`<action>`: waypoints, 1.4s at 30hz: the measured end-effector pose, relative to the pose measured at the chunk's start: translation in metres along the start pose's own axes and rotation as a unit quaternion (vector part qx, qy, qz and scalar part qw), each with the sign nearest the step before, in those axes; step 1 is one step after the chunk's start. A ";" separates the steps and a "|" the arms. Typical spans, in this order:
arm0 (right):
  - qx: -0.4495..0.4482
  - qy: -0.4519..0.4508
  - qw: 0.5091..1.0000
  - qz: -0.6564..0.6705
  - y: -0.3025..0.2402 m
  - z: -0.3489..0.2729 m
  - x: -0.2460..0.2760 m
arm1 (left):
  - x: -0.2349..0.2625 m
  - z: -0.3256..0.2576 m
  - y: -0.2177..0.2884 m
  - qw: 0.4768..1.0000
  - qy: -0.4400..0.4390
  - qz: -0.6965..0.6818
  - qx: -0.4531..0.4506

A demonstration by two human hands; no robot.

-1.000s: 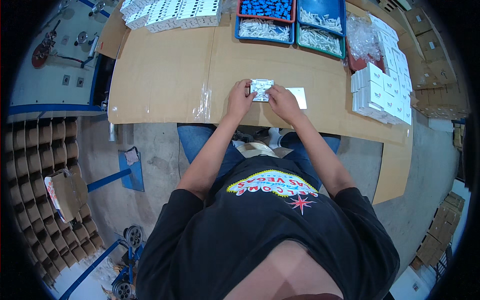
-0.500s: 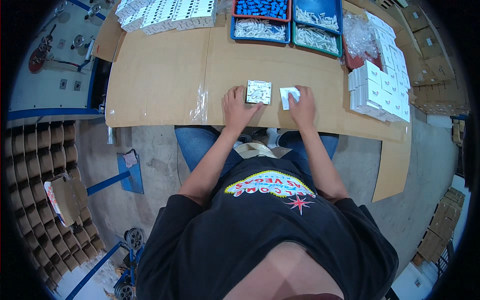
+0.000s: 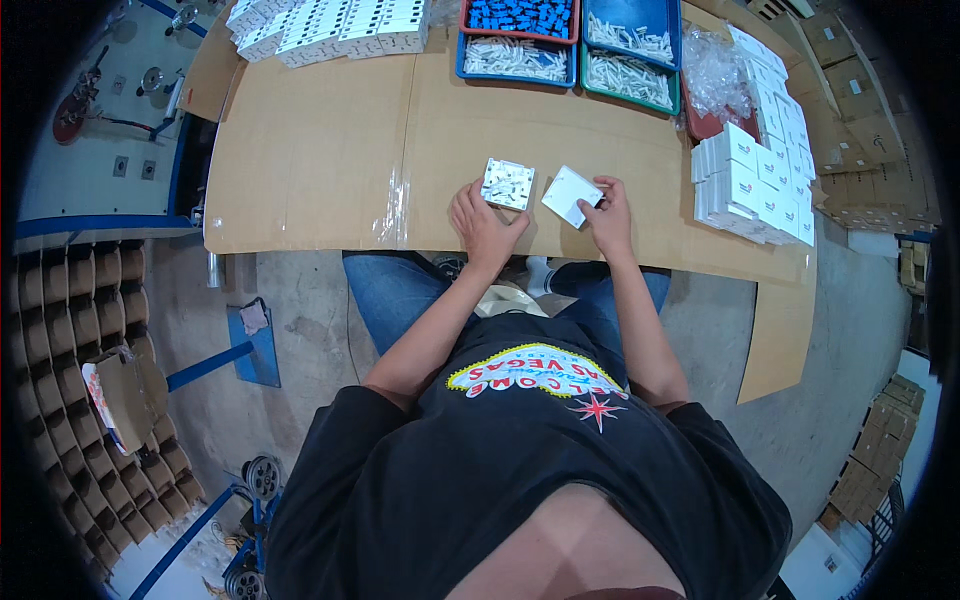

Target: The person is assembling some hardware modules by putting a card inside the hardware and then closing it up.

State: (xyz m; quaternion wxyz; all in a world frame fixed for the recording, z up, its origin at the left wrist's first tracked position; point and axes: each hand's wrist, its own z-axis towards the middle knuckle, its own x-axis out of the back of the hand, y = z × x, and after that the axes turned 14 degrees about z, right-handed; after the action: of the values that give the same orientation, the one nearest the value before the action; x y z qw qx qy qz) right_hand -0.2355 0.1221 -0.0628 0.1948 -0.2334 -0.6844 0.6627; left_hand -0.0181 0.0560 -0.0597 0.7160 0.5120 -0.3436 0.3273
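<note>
My left hand (image 3: 484, 226) grips a white square plastic housing (image 3: 508, 185) at its lower left corner, thumb on the near edge and fingers along the left side. Small fittings, too fine to make out, show in its upward face. A smooth white square cover (image 3: 571, 196), tilted in the picture, is pinched at its right corner by my right hand (image 3: 610, 218). A narrow gap separates the cover from the housing, both above the cardboard-covered table (image 3: 320, 150) near its front edge.
At the back stand a blue tray (image 3: 516, 80) of white slender parts, a red tray (image 3: 577, 20) of blue pieces and a green-edged tray (image 3: 630, 103) of white parts. White boxes are stacked at the right (image 3: 760, 190) and back left (image 3: 355, 25). Crumpled clear plastic (image 3: 718, 80) lies beside them.
My right hand has turned the cover so its broad white face shows at a slant. The housing in my left hand has tilted slightly and shifted a little left.
</note>
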 end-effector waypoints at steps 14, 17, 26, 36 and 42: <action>-0.242 -0.063 0.859 0.447 -0.092 -0.009 -0.024 | 0.068 0.004 -0.016 0.764 -0.146 -0.602 0.180; -0.281 -0.098 0.800 0.521 -0.107 -0.016 -0.035 | 0.089 0.005 -0.003 0.665 -0.185 -0.684 0.235; -0.295 -0.198 0.702 0.618 -0.132 -0.027 -0.061 | 0.099 0.007 0.002 0.639 -0.234 -0.668 0.301; -0.344 -0.138 0.671 0.643 -0.133 -0.024 -0.065 | 0.104 0.011 0.012 0.584 -0.306 -0.682 0.318; -0.248 -0.144 0.880 0.379 -0.126 -0.031 -0.070 | 0.106 0.012 0.018 0.597 -0.294 -0.678 0.314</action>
State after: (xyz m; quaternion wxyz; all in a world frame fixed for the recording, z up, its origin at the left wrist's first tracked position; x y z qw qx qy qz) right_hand -0.1679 0.1057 0.0677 -0.2359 -0.4179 -0.7059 0.5210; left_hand 0.0234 0.0614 0.0403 0.3875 0.8590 0.0347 -0.3327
